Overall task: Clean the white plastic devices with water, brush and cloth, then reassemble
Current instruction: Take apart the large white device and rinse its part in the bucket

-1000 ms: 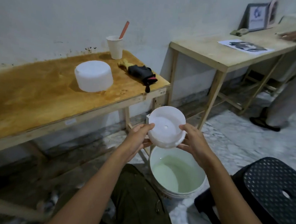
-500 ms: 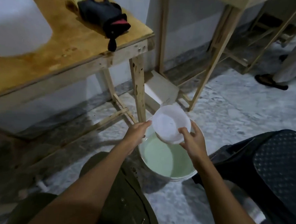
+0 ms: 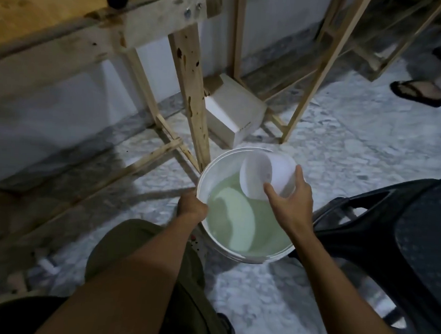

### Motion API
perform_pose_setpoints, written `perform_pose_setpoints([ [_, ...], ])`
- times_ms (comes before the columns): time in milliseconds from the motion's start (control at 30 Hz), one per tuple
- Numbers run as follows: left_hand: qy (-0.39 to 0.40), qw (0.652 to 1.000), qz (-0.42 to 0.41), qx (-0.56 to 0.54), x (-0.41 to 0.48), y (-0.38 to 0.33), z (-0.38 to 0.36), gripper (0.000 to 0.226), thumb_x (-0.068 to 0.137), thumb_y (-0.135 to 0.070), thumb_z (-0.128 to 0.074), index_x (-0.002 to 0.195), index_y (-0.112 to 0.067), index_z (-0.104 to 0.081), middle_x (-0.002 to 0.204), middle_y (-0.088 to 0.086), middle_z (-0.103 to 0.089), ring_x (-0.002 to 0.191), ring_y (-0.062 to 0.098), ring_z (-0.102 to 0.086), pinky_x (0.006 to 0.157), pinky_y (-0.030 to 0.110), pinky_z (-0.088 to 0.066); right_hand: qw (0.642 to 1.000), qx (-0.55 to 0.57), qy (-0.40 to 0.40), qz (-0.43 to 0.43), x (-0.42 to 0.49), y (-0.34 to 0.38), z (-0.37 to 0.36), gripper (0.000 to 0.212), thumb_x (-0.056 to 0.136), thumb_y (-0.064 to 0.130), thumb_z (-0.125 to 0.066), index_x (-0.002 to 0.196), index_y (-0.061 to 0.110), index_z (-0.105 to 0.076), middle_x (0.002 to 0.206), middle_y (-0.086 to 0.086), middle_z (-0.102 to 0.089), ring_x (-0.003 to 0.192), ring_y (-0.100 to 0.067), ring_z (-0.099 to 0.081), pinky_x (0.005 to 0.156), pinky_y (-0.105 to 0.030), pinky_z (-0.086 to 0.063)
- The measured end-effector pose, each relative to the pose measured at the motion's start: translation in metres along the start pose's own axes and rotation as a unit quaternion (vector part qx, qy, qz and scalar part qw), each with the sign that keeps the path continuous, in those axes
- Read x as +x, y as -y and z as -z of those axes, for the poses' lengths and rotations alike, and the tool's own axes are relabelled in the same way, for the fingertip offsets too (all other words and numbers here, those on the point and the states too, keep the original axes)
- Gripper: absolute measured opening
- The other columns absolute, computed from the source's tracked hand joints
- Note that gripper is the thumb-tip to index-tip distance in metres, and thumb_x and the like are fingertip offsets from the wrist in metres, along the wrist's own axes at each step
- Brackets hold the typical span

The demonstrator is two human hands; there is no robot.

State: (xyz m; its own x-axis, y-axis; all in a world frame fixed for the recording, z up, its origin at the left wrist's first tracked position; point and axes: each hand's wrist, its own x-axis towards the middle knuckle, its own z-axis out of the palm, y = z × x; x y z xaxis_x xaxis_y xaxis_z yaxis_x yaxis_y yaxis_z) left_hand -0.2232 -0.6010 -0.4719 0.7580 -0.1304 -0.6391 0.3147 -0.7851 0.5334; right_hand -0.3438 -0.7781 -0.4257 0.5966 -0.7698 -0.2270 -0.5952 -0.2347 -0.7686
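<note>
Lowered from in front of the worktop (image 3: 30, 5), the white plastic part (image 3: 265, 177) now hangs tilted inside the mouth of the bucket (image 3: 206, 171), close above the greenish water (image 3: 269, 229) on its far right side. The left grip (image 3: 192, 207) has let go of the part and clasps the bucket's near-left rim. The right grip (image 3: 289, 207) alone holds the part, thumb on its open face and fingers curled round the back. A pale round shape (image 3: 239, 219) lies under the water, perhaps another piece soaking. The rinsing step looks about to start. Next, the part needs lowering gently so nothing slops over, while the bucket stays braced. No brush is in view.
</note>
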Motion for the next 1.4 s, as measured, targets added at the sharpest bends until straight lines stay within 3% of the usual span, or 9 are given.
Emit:
perform_pose_setpoints([
  [233, -0.036, 0.999, -0.035, 0.008, 0.010, 0.010, -0.002, 0.039, 0.083, 0.005, -0.055, 0.116, -0.009, -0.072, 0.113, 0.015, -0.071, 0.105, 0.033, -0.064, 0.091, 0.038, -0.053, 0.991, -0.095, -0.007, 0.092, 0.000, -0.008, -0.001, 0.096, 0.082, 0.047, -0.071, 0.156, 0.025, -0.014, 0.147, -0.012, -0.033, 0.135, -0.028, -0.037, 0.108, -0.043, -0.039],
  [533, -0.025, 0.999, -0.033, 0.014, 0.013, 0.014, -0.005, 0.041, 0.085, 0.004, -0.056, 0.121, -0.009, -0.069, 0.116, 0.015, -0.070, 0.106, 0.033, -0.064, 0.086, 0.032, -0.050, 0.946, -0.225, -0.040, 0.232, 0.000, -0.006, 0.001, 0.091, 0.080, 0.042, -0.074, 0.154, 0.017, -0.026, 0.146, -0.016, -0.037, 0.130, -0.027, -0.032, 0.093, -0.047, -0.049],
  [667, -0.025, 0.997, -0.050, 0.047, 0.012, 0.017, -0.006, 0.042, 0.081, 0.004, -0.056, 0.118, -0.012, -0.069, 0.111, 0.015, -0.069, 0.098, 0.034, -0.065, 0.085, 0.043, -0.057, 0.921, -0.264, -0.045, 0.284, 0.002, -0.006, 0.005, 0.088, 0.078, 0.037, -0.077, 0.150, 0.014, -0.032, 0.144, -0.019, -0.040, 0.126, -0.029, -0.034, 0.081, -0.047, -0.053],
  [733, -0.020, 0.994, -0.068, 0.078, 0.010, 0.017, -0.006, 0.052, 0.084, 0.003, -0.056, 0.133, -0.014, -0.058, 0.123, 0.017, -0.064, 0.108, 0.035, -0.061, 0.091, 0.045, -0.055, 0.909, -0.279, -0.036, 0.308, 0.004, -0.008, 0.005, 0.089, 0.077, 0.036, -0.080, 0.150, 0.013, -0.033, 0.144, -0.021, -0.040, 0.128, -0.032, -0.034, 0.081, -0.049, -0.054],
  [800, -0.013, 0.989, -0.079, 0.126, 0.009, 0.016, -0.005, 0.069, 0.089, 0.002, -0.054, 0.152, -0.017, -0.034, 0.138, 0.017, -0.053, 0.123, 0.036, -0.052, 0.100, 0.043, -0.048, 0.899, -0.295, -0.028, 0.323, 0.006, -0.012, 0.005, 0.090, 0.078, 0.037, -0.079, 0.151, 0.014, -0.032, 0.145, -0.022, -0.039, 0.131, -0.035, -0.035, 0.082, -0.050, -0.054],
  [867, -0.006, 0.983, -0.085, 0.161, 0.010, 0.016, -0.005, 0.072, 0.092, 0.001, -0.052, 0.156, -0.015, -0.023, 0.143, 0.018, -0.047, 0.129, 0.036, -0.048, 0.103, 0.042, -0.045, 0.890, -0.307, -0.020, 0.337, 0.007, -0.015, 0.004, 0.089, 0.078, 0.036, -0.079, 0.151, 0.014, -0.032, 0.145, -0.023, -0.039, 0.131, -0.037, -0.037, 0.079, -0.051, -0.056],
  [1033, 0.019, 0.979, -0.075, 0.191, 0.010, 0.015, -0.004, 0.075, 0.095, 0.000, -0.049, 0.157, -0.014, -0.011, 0.145, 0.019, -0.045, 0.129, 0.035, -0.047, 0.104, 0.043, -0.045, 0.878, -0.315, -0.018, 0.361, 0.009, -0.017, 0.003, 0.089, 0.076, 0.032, -0.081, 0.150, 0.013, -0.034, 0.144, -0.024, -0.041, 0.128, -0.039, -0.040, 0.071, -0.048, -0.056],
  [1400, 0.044, 0.980, -0.061, 0.185, 0.007, 0.012, -0.002, 0.077, 0.096, 0.001, -0.046, 0.158, -0.018, -0.003, 0.145, 0.017, -0.044, 0.129, 0.033, -0.047, 0.103, 0.038, -0.045, 0.854, -0.315, -0.008, 0.413, 0.016, -0.020, -0.002, 0.088, 0.073, 0.023, -0.081, 0.146, 0.011, -0.035, 0.141, -0.027, -0.041, 0.123, -0.043, -0.045, 0.074, -0.048, -0.057],
])
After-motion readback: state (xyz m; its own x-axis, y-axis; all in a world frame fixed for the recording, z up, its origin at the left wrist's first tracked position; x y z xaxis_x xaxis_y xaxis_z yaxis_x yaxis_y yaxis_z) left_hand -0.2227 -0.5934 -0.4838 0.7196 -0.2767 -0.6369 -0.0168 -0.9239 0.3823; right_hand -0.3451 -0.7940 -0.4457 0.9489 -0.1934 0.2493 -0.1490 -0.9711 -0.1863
